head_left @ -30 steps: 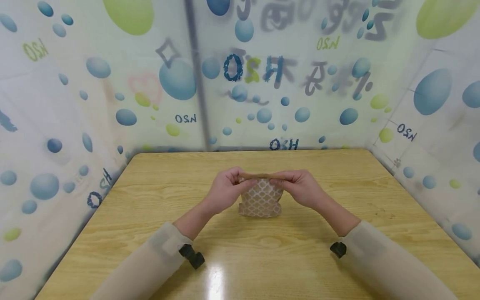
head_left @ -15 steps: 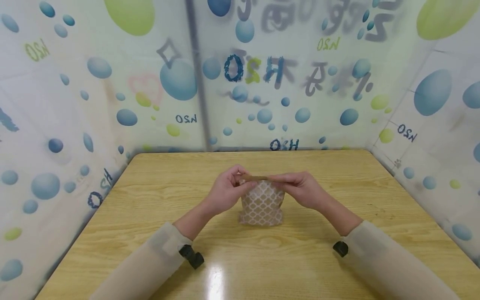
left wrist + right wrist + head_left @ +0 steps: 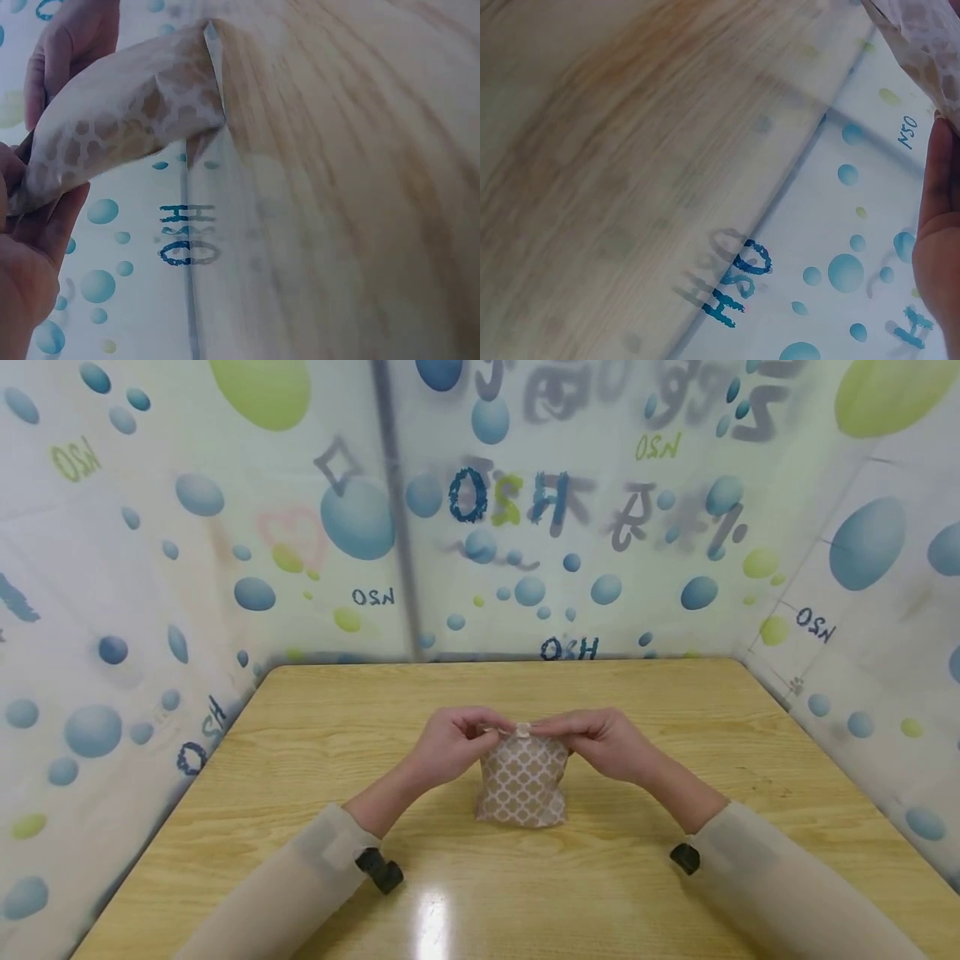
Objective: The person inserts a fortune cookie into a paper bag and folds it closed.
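Note:
A small brown paper bag (image 3: pixel 522 781) with a white lattice pattern stands between both hands at the table's middle. My left hand (image 3: pixel 452 745) pinches its top left corner between thumb and fingers. At the top right corner, my right hand (image 3: pixel 611 747) pinches the same edge. A short pale piece of the top edge (image 3: pixel 522 729) shows between the fingertips. In the left wrist view the bag (image 3: pixel 135 112) looks puffed out, with a creased bottom corner. Only part of the bag (image 3: pixel 926 52) shows in the right wrist view, above the right hand (image 3: pixel 941 217). Its contents are hidden.
The bag is over a wooden table (image 3: pixel 525 893) with a glossy top. Patterned curtain walls (image 3: pixel 570 527) with blue and green dots enclose its back and sides. Small black devices (image 3: pixel 380 870) sit at both sleeve cuffs.
The bag's bottom has come nearer to me, and more of its patterned front shows. The brown strip along its top has gone from view; a pale edge shows there. Both hands have lowered slightly.

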The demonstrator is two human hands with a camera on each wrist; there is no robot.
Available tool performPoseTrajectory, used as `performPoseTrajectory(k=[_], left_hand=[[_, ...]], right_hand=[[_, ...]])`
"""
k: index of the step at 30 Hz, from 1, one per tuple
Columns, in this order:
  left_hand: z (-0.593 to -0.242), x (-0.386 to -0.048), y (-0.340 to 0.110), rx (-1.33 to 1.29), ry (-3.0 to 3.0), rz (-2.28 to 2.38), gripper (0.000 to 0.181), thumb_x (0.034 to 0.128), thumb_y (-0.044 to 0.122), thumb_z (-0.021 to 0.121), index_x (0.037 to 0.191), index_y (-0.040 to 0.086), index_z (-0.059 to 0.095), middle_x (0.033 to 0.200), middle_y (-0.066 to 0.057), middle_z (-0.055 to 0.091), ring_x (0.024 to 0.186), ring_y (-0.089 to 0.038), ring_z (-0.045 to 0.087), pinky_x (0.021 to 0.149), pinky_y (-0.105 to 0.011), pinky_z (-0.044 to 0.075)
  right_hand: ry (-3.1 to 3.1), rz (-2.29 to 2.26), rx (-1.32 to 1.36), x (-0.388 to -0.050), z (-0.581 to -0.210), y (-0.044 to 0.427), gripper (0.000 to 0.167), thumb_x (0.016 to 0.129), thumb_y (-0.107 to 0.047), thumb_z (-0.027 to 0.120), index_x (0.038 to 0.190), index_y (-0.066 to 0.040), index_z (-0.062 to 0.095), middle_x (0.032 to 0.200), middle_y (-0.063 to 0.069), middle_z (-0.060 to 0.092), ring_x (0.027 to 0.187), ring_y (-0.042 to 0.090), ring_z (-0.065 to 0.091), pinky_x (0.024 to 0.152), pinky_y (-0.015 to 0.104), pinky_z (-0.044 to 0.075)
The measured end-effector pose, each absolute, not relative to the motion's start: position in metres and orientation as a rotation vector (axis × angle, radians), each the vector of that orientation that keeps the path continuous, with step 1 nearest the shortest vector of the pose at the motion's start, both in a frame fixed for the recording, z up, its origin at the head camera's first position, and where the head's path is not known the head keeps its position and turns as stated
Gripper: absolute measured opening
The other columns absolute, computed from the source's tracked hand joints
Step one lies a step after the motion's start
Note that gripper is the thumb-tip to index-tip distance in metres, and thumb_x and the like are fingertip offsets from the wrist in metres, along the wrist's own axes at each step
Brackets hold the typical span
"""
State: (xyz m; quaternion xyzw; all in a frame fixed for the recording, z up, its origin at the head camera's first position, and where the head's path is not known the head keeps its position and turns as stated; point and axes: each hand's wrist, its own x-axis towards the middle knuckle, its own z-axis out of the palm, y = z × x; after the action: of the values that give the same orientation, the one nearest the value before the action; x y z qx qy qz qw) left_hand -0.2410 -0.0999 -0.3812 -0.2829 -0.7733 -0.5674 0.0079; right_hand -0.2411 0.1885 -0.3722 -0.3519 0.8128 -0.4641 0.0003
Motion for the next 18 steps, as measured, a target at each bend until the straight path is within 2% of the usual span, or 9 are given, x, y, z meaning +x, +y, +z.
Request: performPoseTrajectory(k=[2,4,7,10,12,14,16,18], left_hand=[[-0.381,-0.24,-0.099,-0.885,-2.439,-1.738,0.017,0.1022,0.008,0.07,0.111,0.01,0.084,0.102,-0.009,0.08,0.064,-0.01,0.052,0.056,-0.023,0.044],[-0.381,-0.24,-0.098,-0.891,-2.458,-1.695,0.014,0.1039,0.014,0.073,0.115,0.012,0.081,0.105,-0.007,0.08,0.069,-0.012,0.058,0.058,-0.024,0.048],[-0.38,-0.241,-0.094,-0.89,-2.468,-1.645,0.022,0.1053,0.02,0.075,0.126,0.014,0.075,0.107,-0.005,0.08,0.076,-0.015,0.064,0.062,-0.025,0.052],[-0.38,-0.241,-0.09,-0.892,-2.453,-1.617,0.03,0.1048,0.016,0.076,0.134,0.013,0.07,0.105,-0.005,0.079,0.078,-0.018,0.066,0.064,-0.024,0.054],[-0.379,-0.24,-0.088,-0.898,-2.427,-1.599,0.028,0.1043,0.014,0.076,0.132,0.011,0.072,0.101,-0.005,0.078,0.078,-0.017,0.066,0.066,-0.024,0.054],[-0.377,-0.238,-0.086,-0.902,-2.397,-1.585,0.027,0.1038,0.012,0.076,0.13,0.01,0.073,0.098,-0.005,0.077,0.078,-0.015,0.065,0.067,-0.023,0.054],[-0.376,-0.237,-0.085,-0.909,-2.376,-1.581,0.025,0.1035,0.012,0.076,0.128,0.01,0.074,0.098,-0.005,0.077,0.078,-0.013,0.064,0.066,-0.023,0.054],[-0.375,-0.236,-0.084,-0.912,-2.37,-1.588,0.024,0.1034,0.012,0.076,0.127,0.01,0.074,0.099,-0.006,0.078,0.078,-0.011,0.064,0.066,-0.023,0.054]], right_hand=[[2.567,-1.443,-1.118,-0.241,-0.374,0.188,0.038,0.108,0.008,0.057,0.129,-0.011,0.083,0.139,0.014,0.076,0.109,0.003,0.07,0.071,0.029,0.056],[2.586,-1.429,-1.118,-0.241,-0.375,0.189,0.039,0.108,0.008,0.058,0.128,-0.012,0.083,0.14,0.013,0.076,0.113,0.001,0.069,0.075,0.027,0.056],[2.612,-1.416,-1.089,-0.24,-0.374,0.19,0.037,0.108,0.006,0.059,0.128,-0.013,0.083,0.14,0.011,0.076,0.115,0.002,0.069,0.078,0.026,0.055],[2.579,-1.436,-0.987,-0.237,-0.368,0.19,0.033,0.111,-0.005,0.059,0.137,-0.012,0.078,0.144,0.013,0.074,0.119,0.012,0.07,0.086,0.028,0.059],[2.568,-1.455,-0.878,-0.235,-0.362,0.187,0.033,0.113,-0.017,0.06,0.143,-0.011,0.073,0.144,0.014,0.073,0.112,0.019,0.07,0.086,0.032,0.06],[2.609,-1.43,-0.803,-0.234,-0.357,0.181,0.034,0.113,-0.026,0.063,0.142,-0.012,0.074,0.139,0.013,0.075,0.106,0.022,0.069,0.084,0.033,0.062],[2.677,-1.401,-0.78,-0.233,-0.354,0.176,0.03,0.111,-0.027,0.067,0.135,-0.012,0.078,0.128,0.01,0.079,0.094,0.02,0.068,0.076,0.031,0.06],[2.77,-1.351,-0.795,-0.233,-0.352,0.172,0.021,0.108,-0.021,0.072,0.123,-0.013,0.083,0.116,0.007,0.081,0.084,0.017,0.064,0.069,0.028,0.057]])
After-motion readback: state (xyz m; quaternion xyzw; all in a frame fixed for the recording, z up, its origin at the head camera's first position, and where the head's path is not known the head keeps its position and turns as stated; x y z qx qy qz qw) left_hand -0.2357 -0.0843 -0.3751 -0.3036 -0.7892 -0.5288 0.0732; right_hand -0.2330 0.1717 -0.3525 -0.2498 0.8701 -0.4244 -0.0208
